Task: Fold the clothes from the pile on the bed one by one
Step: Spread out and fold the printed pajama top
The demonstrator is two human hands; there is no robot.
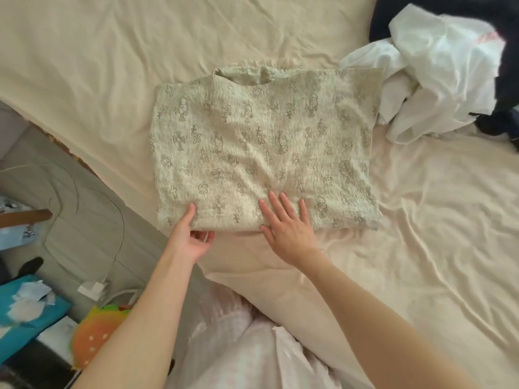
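Patterned top (264,144), cream with a grey cross-and-figure print, lies folded into a rough rectangle on the bed (98,66), close to the bed's near edge and left of its middle; neckline faces the far side

Left hand (193,237): thumb lies on top of the top's near-left corner, fingers curled beneath the hem, so it pinches that corner

Right hand (286,223): flat, fingers straight and slightly spread, palm pressing down on the near edge of the top just right of the left hand; holds nothing

Pile of clothes (432,80), white garments crumpled over something dark, sits toward the far-right corner of the bed, its left edge touching or just beside the top's far-right corner; cannot tell which

Bedsheet is cream and wrinkled all over; a fold of it hangs over the near edge below the hands

Floor left of the bed: white charger with cable (92,287), blue box (31,307) with white crumpled material on it, orange-and-yellow fruit-shaped item (95,332)

Pale pink garment (238,346) on the person, bottom centre
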